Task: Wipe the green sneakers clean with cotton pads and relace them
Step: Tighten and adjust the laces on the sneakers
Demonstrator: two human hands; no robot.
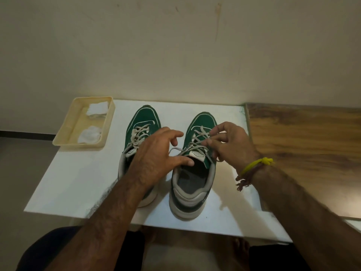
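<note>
Two green sneakers with grey laces stand side by side on a white board (64,182), toes pointing away from me. My left hand (156,155) hovers over the gap between them with spread fingers; its thumb touches the collar of the right sneaker (192,184). It holds nothing and partly covers the left sneaker (143,120). My right hand (228,143) pinches the lace (197,139) of the right sneaker near the upper eyelets. A loose lace end (174,150) sticks out to the left of the tongue.
A cream plastic tray (73,130) at the board's back left corner holds two white cotton pads (97,108). A wooden tabletop (304,145) adjoins the board on the right. A plain wall stands close behind. My knees are below the board's near edge.
</note>
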